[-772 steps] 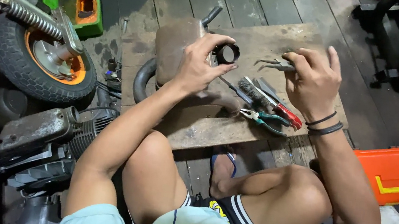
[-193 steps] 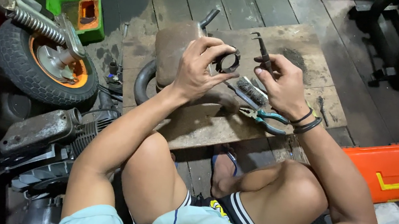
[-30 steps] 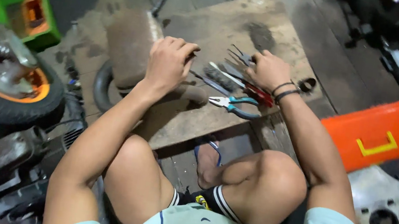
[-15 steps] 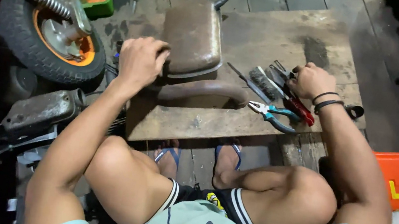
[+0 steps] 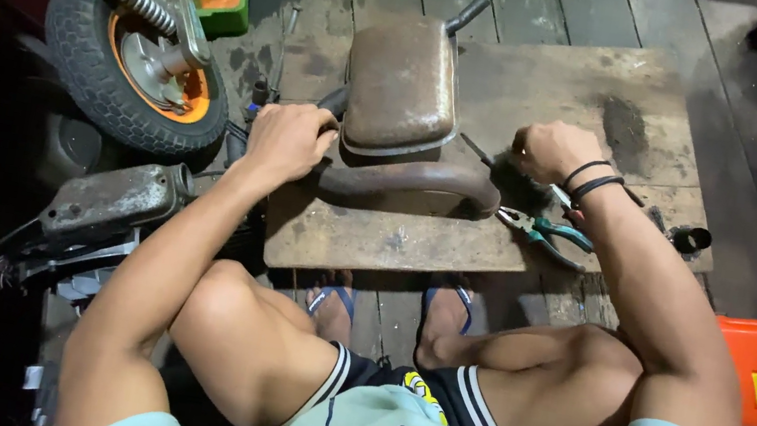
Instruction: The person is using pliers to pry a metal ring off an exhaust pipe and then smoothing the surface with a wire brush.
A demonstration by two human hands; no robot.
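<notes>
Muffler (image 5: 402, 95) lies on the wooden worktop (image 5: 561, 80), long axis running away from the person, its pipe curving back toward them. Left hand (image 5: 287, 136) grips the pipe end; right hand (image 5: 550, 151) closes on a tool beside pliers (image 5: 545, 233).

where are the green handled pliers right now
In the head view the green-handled pliers lie on the wooden board, toward its right front edge, just below the right hand and right of the rusty exhaust muffler.
</notes>
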